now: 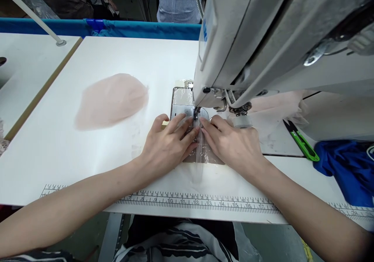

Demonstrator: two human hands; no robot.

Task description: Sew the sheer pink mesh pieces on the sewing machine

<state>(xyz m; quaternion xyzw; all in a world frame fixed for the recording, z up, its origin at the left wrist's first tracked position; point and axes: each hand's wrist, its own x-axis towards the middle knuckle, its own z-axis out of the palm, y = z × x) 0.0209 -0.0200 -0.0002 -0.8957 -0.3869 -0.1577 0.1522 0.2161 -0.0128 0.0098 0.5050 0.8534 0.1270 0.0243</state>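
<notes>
A narrow strip of sheer, pale fabric [199, 153] runs toward me from beneath the presser foot [196, 115] of a sewing machine [230, 47]. My left hand [171, 143] lies to the left of the foot, fingers spread and stretched out, with index finger and thumb reaching the strip's edge. On the other side, my right hand [236, 143] has its thumb and index finger close together at the strip, the other fingers bent. A metal needle plate [182, 110] shows under the foot. The fabric beneath my fingertips is partly hidden.
A pink sheer fabric piece [112, 100] lies on the white table [96, 156] at left. Green thread snips [304, 143] and blue cloth [347, 168] are at right, near more pink fabric [271, 106]. A ruler tape [195, 201] lines the front edge. People are beyond.
</notes>
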